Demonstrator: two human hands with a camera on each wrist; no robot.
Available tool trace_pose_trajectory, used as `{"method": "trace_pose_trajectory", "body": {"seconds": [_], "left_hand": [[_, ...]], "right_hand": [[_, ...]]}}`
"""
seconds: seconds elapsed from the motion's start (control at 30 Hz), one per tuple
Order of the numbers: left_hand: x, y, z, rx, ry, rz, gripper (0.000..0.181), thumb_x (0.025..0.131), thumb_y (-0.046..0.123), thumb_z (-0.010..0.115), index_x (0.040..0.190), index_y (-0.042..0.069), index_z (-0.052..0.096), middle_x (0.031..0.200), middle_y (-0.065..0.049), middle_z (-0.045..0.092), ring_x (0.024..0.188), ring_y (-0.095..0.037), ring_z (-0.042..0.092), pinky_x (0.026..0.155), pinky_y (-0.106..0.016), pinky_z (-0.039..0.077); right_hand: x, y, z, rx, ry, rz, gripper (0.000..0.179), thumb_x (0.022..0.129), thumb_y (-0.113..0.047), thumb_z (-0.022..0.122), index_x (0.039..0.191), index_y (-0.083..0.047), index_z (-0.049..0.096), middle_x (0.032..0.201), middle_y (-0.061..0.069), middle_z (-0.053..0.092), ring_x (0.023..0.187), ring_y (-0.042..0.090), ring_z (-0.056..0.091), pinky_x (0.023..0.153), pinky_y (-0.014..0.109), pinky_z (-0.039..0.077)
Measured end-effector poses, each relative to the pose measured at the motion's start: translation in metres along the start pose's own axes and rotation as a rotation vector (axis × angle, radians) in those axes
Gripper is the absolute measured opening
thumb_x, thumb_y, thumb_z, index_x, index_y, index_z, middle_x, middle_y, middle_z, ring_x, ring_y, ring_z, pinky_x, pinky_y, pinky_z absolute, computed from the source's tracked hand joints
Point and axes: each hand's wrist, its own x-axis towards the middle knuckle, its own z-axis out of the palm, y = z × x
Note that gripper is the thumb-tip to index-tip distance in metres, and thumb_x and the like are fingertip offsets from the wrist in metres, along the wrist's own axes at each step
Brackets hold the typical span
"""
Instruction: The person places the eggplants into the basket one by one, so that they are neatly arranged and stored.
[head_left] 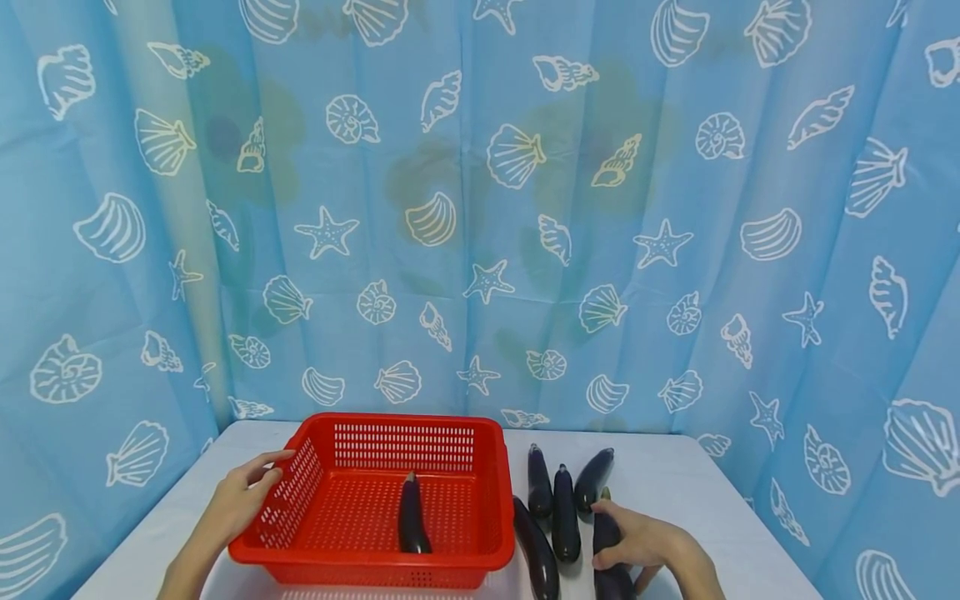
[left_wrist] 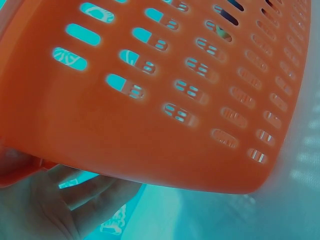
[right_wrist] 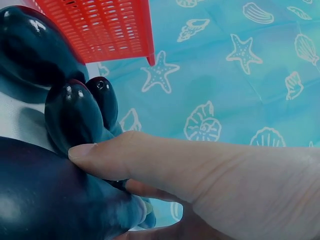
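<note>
My left hand [head_left: 242, 500] grips the left rim of a red perforated plastic basket [head_left: 495, 533]. In the left wrist view, the fingers [left_wrist: 95, 192] pass partly behind the basket's edge. One dark purple eggplant [head_left: 412, 517] lies inside the basket, its stem end pointing away. To the right of the basket, my right hand [head_left: 643, 542] holds another eggplant [right_wrist: 45, 195] near its stem end. The thumb lies along one side of it; the other fingers are partly hidden behind. This eggplant's green stem [head_left: 605, 494] shows beyond the hand.
Several more eggplants lie between the basket and my right hand: one long eggplant [head_left: 536, 550] beside the basket, an upright-lying eggplant [head_left: 566, 517] in the middle, and two farther back. A white-covered table [head_left: 690, 475] supports everything. Behind it hangs a blue shell-patterned curtain [head_left: 465, 250].
</note>
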Motion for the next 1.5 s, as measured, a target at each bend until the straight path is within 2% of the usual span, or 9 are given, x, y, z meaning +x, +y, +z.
{"method": "trace_pose_trajectory", "body": {"seconds": [0.17, 0.57, 0.77, 1.07, 1.5], "left_hand": [[0.0005, 0.0007, -0.0006, 0.006, -0.002, 0.001, 0.044, 0.102, 0.020, 0.047, 0.144, 0.009, 0.047, 0.141, -0.033, 0.048, 0.114, -0.047, 0.060, 0.075, -0.043, 0.062], [-0.0013, 0.0007, -0.0003, -0.016, 0.000, -0.009, 0.044, 0.101, 0.019, 0.047, 0.144, 0.010, 0.047, 0.140, -0.033, 0.048, 0.108, -0.041, 0.064, 0.073, -0.041, 0.062], [-0.0019, 0.0010, -0.0004, -0.019, 0.000, -0.005, 0.044, 0.100, 0.018, 0.047, 0.144, 0.009, 0.048, 0.139, -0.033, 0.049, 0.108, -0.042, 0.064, 0.072, -0.041, 0.062], [-0.0030, 0.0012, -0.0011, -0.014, -0.001, -0.004, 0.044, 0.101, 0.019, 0.048, 0.144, 0.009, 0.048, 0.137, -0.033, 0.051, 0.102, -0.035, 0.066, 0.072, -0.041, 0.062], [-0.0022, 0.0014, -0.0008, -0.013, 0.000, 0.004, 0.044, 0.102, 0.019, 0.047, 0.144, 0.008, 0.047, 0.138, -0.033, 0.050, 0.102, -0.036, 0.066, 0.072, -0.041, 0.062]], "right_hand": [[0.0012, 0.0005, -0.0009, -0.024, 0.003, -0.006, 0.077, 0.081, -0.020, 0.079, 0.146, -0.012, 0.039, 0.139, 0.034, 0.040, 0.103, 0.039, 0.062, 0.067, 0.048, 0.061], [0.0005, 0.0002, 0.0010, -0.032, 0.021, -0.021, 0.083, 0.078, -0.025, 0.082, 0.147, -0.011, 0.038, 0.141, 0.035, 0.038, 0.097, 0.035, 0.064, 0.065, 0.047, 0.061], [0.0008, 0.0000, 0.0019, -0.034, 0.034, -0.019, 0.083, 0.077, -0.023, 0.083, 0.146, -0.011, 0.038, 0.139, 0.034, 0.040, 0.100, 0.035, 0.061, 0.065, 0.047, 0.061], [0.0028, 0.0012, 0.0005, -0.057, 0.031, -0.012, 0.082, 0.078, -0.021, 0.083, 0.146, -0.012, 0.038, 0.139, 0.034, 0.041, 0.096, 0.034, 0.064, 0.065, 0.047, 0.061], [0.0000, 0.0002, -0.0065, -0.054, 0.036, -0.057, 0.082, 0.078, -0.018, 0.081, 0.148, -0.011, 0.038, 0.143, 0.032, 0.040, 0.103, 0.037, 0.062, 0.062, 0.048, 0.061]]}}
